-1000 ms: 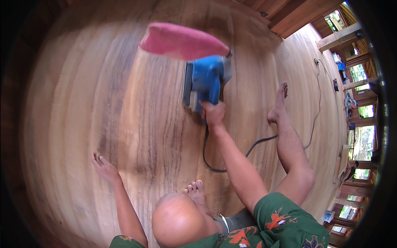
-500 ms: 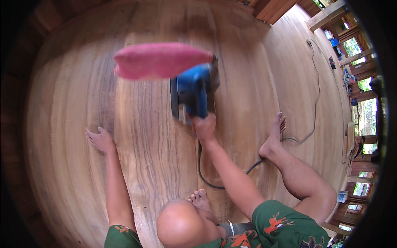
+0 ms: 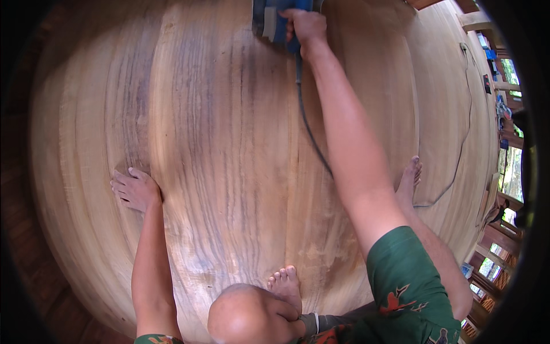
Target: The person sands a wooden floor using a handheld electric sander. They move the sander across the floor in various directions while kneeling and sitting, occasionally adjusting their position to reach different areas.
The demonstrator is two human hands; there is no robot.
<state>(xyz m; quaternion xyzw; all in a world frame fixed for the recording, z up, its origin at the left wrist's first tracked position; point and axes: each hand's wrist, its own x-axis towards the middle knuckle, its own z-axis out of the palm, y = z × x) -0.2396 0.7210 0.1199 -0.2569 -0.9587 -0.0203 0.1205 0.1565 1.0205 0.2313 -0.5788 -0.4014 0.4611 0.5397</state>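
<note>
My right hand (image 3: 310, 30) is wrapped round the rear handle of a blue belt sander (image 3: 281, 24) at the far top of the view. The picture's upper edge cuts off the front of the sander, and its pink dust bag is out of sight now. Under the tool lies a broad wooden surface (image 3: 223, 149) with dark streaked grain. My left hand (image 3: 136, 190) rests flat on the wood at the left, fingers spread, holding nothing. A dark power cord (image 3: 310, 129) hangs from the sander's handle and passes under my right forearm.
My bare feet rest on the wood, one (image 3: 285, 284) near the bottom middle, the other (image 3: 409, 178) at the right. A thin extension cord (image 3: 467, 126) runs along the right side. Blue boxes and tools (image 3: 497, 106) stand beyond, by the wooden framing.
My right hand has pushed the sander forward, away from me, its arm now stretched out. The pink dust bag has gone out of view. My left hand stays flat on the wood.
</note>
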